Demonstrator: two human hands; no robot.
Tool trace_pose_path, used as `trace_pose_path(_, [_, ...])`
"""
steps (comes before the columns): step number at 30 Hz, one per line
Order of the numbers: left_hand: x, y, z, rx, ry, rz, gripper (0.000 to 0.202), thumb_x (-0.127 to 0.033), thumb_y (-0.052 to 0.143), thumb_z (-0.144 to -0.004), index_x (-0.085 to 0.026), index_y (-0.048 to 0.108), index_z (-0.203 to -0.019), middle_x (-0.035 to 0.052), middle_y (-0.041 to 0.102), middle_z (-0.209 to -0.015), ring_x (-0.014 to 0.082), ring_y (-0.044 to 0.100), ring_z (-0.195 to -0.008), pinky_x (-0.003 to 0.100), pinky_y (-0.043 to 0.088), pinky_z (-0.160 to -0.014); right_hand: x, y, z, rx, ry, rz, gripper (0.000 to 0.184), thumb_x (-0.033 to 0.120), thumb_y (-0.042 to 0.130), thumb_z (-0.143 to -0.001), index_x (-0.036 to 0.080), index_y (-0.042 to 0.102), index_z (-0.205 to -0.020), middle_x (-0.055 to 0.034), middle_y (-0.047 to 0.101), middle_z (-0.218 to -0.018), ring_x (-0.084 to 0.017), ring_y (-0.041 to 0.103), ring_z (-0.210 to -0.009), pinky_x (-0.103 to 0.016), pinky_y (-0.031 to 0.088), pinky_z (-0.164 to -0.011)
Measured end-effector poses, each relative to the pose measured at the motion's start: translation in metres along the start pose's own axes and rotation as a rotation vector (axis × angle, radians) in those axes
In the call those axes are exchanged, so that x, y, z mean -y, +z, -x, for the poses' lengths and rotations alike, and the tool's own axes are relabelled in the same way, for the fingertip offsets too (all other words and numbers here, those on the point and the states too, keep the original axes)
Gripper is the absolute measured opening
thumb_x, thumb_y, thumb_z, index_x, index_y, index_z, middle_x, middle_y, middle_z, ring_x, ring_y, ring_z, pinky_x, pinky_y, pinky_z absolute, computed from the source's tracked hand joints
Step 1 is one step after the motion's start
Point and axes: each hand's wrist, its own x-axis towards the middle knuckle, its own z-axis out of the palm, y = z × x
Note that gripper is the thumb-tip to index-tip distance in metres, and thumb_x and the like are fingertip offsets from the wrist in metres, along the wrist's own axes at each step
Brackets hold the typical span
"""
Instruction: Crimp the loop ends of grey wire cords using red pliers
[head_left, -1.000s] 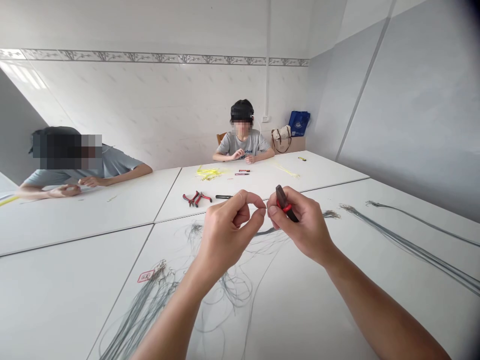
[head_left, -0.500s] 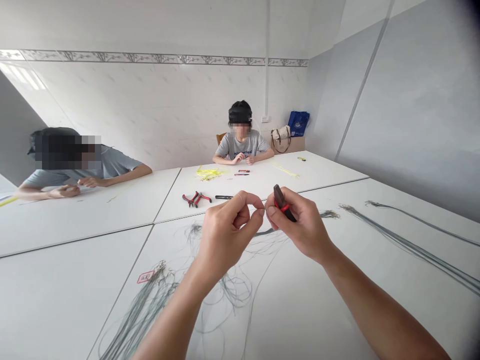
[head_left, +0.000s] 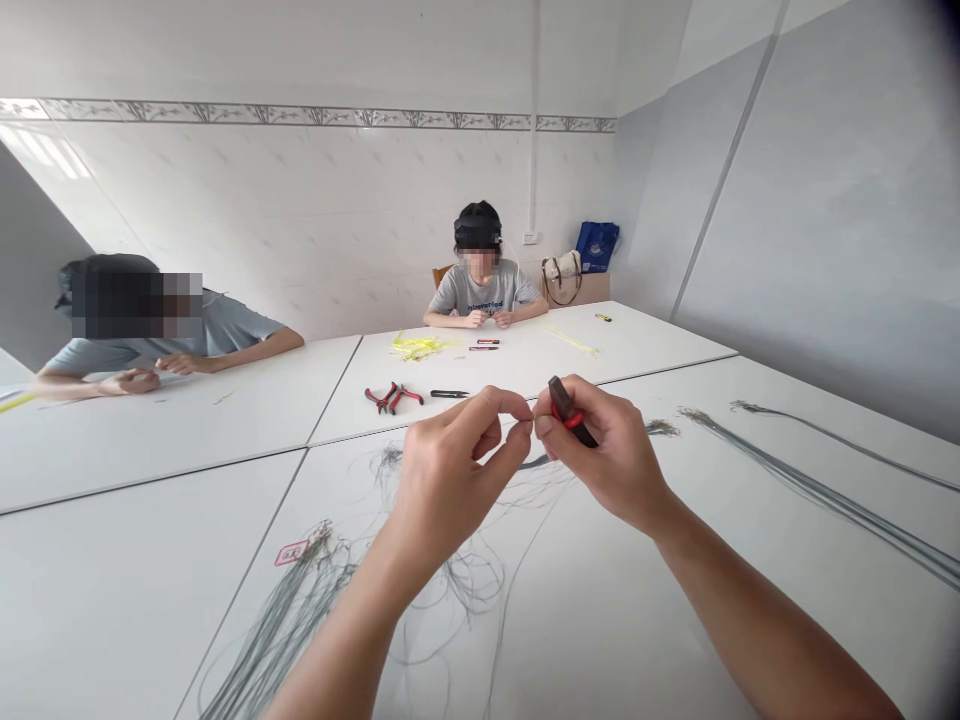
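Note:
My left hand (head_left: 454,470) is raised over the white table (head_left: 135,560), thumb and forefinger pinched together on something too fine to make out, perhaps a thin wire. My right hand (head_left: 604,450) is closed round a small dark tool with red on it (head_left: 568,412), its tip pointing up and left. The fingertips of both hands nearly touch. Below them a tangle of thin grey wires (head_left: 465,575) lies on the table, and a bundle of grey wires (head_left: 292,610) runs toward the lower left.
Long grey wire bundles (head_left: 817,490) lie at right. Red-handled pliers (head_left: 391,397) and a black tool (head_left: 448,394) rest further back. One person sits across the table near yellow strips (head_left: 417,346); another person (head_left: 150,330) leans on it at left. Bags (head_left: 596,245) stand in the corner.
Both hands have dropped slightly and stayed close together; the left fingers have shifted a little at the pinch. The person across the table has lowered their hands.

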Motion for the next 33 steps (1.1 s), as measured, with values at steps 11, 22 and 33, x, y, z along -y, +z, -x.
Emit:
trace_pose_path(11, [0.003, -0.006, -0.001, 0.063, -0.068, 0.085, 0.013, -0.009, 0.061, -0.087, -0.022, 0.063, -0.086, -0.0095, 0.024, -0.060, 0.0064, 0.030, -0.052, 0.020, 0.030, -0.052, 0.002, -0.002, 0.000, 0.005, -0.045, 0.036, 0.015, 0.023, 0.059, -0.096, 0.022, 0.055, -0.081, 0.0021, 0.056, -0.073, -0.010, 0.050, -0.063, -0.024, 0.038, -0.055])
trace_pose_path(22, [0.000, -0.001, 0.000, 0.055, -0.105, 0.107, 0.016, -0.006, 0.058, -0.084, -0.022, 0.061, -0.084, -0.0101, 0.025, -0.057, 0.0065, 0.028, -0.050, 0.019, 0.033, -0.051, 0.000, -0.003, 0.001, 0.032, -0.004, 0.017, 0.018, 0.031, 0.058, -0.097, 0.022, 0.056, -0.082, 0.0007, 0.056, -0.074, -0.011, 0.051, -0.064, -0.025, 0.039, -0.055])
trace_pose_path(33, [0.034, -0.015, -0.013, 0.096, -0.307, 0.351, 0.027, -0.030, 0.043, -0.105, -0.020, 0.063, -0.089, 0.0006, 0.062, -0.071, 0.0133, 0.060, -0.068, 0.026, 0.050, -0.068, -0.066, -0.063, -0.034, -0.213, 0.159, 0.434, 0.015, 0.034, 0.058, -0.092, 0.020, 0.058, -0.086, 0.0027, 0.055, -0.065, -0.012, 0.048, -0.061, -0.026, 0.038, -0.062])
